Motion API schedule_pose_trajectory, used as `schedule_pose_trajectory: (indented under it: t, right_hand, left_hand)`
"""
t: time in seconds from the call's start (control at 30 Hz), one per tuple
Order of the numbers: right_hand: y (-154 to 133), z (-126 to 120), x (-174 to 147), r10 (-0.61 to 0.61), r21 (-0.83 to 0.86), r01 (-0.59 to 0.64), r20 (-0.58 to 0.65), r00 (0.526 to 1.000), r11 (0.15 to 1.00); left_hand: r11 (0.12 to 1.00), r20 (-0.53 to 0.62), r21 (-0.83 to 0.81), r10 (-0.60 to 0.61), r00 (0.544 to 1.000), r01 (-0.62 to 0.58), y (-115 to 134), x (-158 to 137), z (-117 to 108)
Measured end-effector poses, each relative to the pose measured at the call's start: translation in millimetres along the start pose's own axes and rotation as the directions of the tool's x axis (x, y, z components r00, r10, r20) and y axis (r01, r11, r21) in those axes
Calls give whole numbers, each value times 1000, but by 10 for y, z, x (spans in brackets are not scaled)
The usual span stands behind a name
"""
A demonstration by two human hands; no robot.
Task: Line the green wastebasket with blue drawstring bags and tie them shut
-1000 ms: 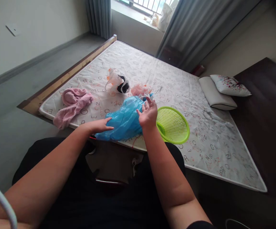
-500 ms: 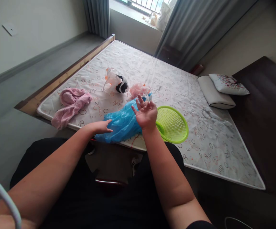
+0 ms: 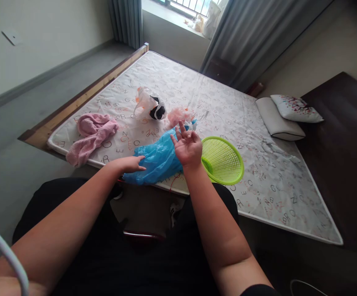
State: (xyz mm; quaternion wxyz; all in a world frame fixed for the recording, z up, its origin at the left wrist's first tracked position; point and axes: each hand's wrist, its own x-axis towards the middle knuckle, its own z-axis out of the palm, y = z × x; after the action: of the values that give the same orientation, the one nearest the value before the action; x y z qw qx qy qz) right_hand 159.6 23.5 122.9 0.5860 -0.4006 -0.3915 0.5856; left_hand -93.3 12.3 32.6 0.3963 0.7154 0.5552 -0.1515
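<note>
A crumpled blue plastic bag lies at the near edge of the mattress. My left hand is at the bag's left side, thumb and fingers apart; whether it touches the plastic I cannot tell. Palm up, my right hand is raised over the bag's right end with its fingers spread and nothing in it. Just right of that hand, a lime-green mesh basket rests on its side, partly hidden by the wrist. Behind the hands are a pink plastic bag and a clear bag with black and orange parts.
A pink towel lies bunched at the left of the letter-printed mattress. Two pillows sit by the dark headboard. A wooden bed rail runs along the left, and grey curtains hang by the window.
My right hand has shifted very slightly to the left, still palm up with fingers spread. My left hand and the things on the mattress stay as they were.
</note>
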Motion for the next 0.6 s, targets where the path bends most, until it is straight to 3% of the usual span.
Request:
schedule_pose_trajectory:
  t: [0.37, 0.6]
  right_hand:
    - [-79, 22, -44, -31, -251, 46, 63, 998, 967]
    - [-97, 42, -84, 6, -120, 5, 85, 996, 993]
  left_hand:
    - [1000, -5, 6, 18, 1000, -18, -54, 42, 22]
    - [1000, -25, -2, 20, 1000, -20, -81, 78, 28]
